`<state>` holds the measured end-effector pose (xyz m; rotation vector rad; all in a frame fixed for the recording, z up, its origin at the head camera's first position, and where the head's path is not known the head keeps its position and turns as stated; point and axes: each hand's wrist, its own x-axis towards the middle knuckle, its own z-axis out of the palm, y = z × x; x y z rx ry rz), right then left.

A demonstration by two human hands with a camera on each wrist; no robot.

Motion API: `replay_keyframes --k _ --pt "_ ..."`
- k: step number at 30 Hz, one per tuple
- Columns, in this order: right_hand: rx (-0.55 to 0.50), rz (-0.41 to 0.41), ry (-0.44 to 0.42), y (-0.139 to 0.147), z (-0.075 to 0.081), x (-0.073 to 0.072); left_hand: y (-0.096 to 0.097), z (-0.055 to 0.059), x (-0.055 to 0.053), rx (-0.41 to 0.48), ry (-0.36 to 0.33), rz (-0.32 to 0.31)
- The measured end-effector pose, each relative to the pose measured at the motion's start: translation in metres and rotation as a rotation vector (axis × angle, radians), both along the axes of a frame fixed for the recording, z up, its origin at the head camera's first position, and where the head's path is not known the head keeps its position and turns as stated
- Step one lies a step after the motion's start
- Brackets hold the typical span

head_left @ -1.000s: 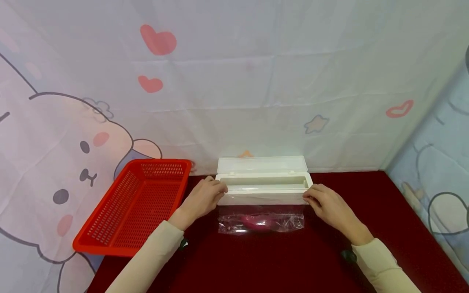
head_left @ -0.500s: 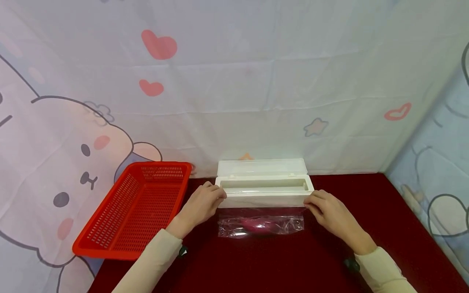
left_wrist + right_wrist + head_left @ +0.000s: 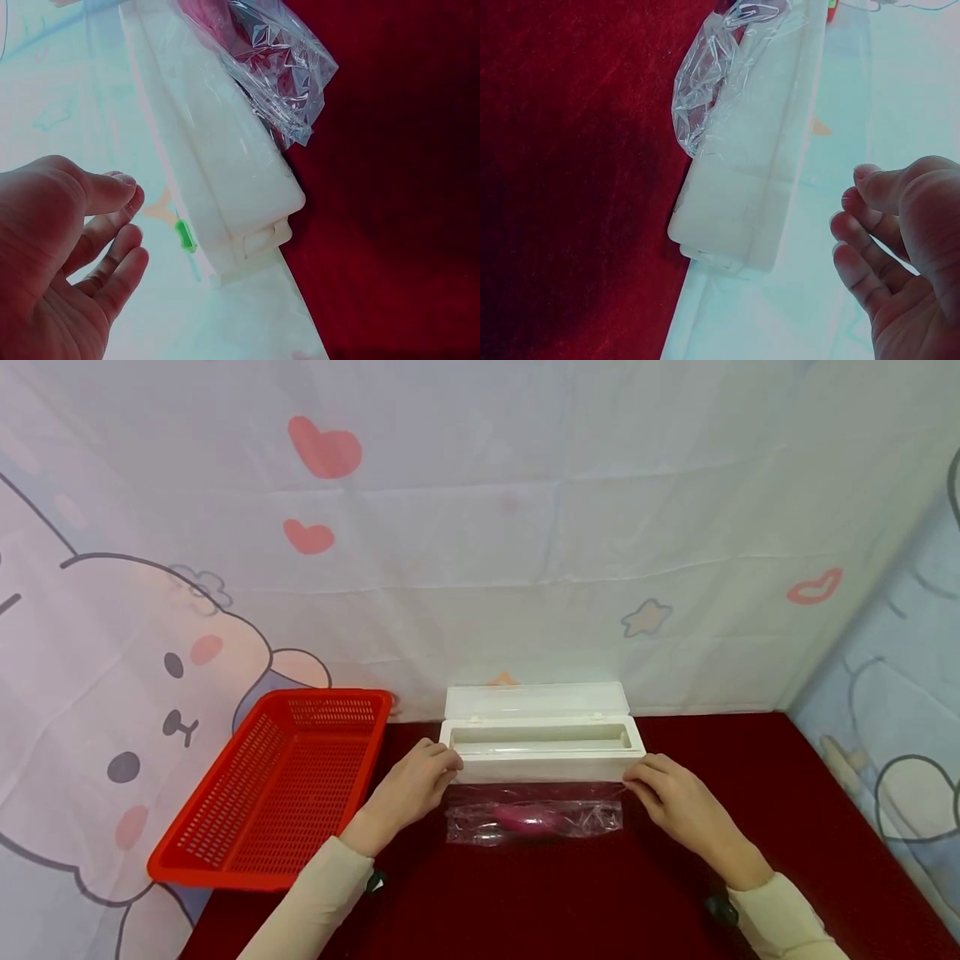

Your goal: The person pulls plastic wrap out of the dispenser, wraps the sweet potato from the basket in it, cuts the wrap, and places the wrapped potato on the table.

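A white cling film dispenser box [image 3: 551, 768] stands at the back of the table, its clear lid [image 3: 536, 700] tipped back and a pale roll in its slot. Clear cling film [image 3: 592, 818] runs from the box front down over a pink object [image 3: 528, 819], whose kind the film obscures. My left hand [image 3: 408, 785] is at the box's front left corner, thumb and forefinger pinching the film's edge. At the front right corner my right hand [image 3: 678, 793] pinches the opposite edge. Both wrist views show thumb and forefinger tips together; the film between them is barely visible.
A red plastic basket [image 3: 300, 785] stands left of my left arm, its rim close to the sleeve. Behind the box hangs a printed cloth [image 3: 480, 527], which the lid nearly meets. A dark red cloth [image 3: 525, 902] covers the table.
Both hands stay at the box's front corners, the right one shifted very slightly down and outward. The box, basket and film-covered pink object hold their places while the head view tilts a little.
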<state>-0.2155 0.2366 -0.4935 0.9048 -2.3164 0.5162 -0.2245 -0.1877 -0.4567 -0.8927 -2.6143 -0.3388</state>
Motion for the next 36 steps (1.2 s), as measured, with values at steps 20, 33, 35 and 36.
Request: replay_keyframes --k 20,33,35,36 --pt "-0.011 0.022 0.006 0.002 -0.001 0.011 -0.002 0.003 0.013 -0.038 0.015 -0.005" --pt "-0.065 0.017 -0.031 0.004 -0.001 0.021 -0.001 0.003 0.020 -0.053 -0.007 -0.003" --pt "-0.060 0.007 -0.039 0.005 -0.002 0.023 0.000 0.004 0.021 -0.058 -0.016 -0.005" --pt "-0.060 0.002 -0.041 0.004 -0.002 0.024 0.000 0.004 0.022 -0.060 -0.015 -0.009"
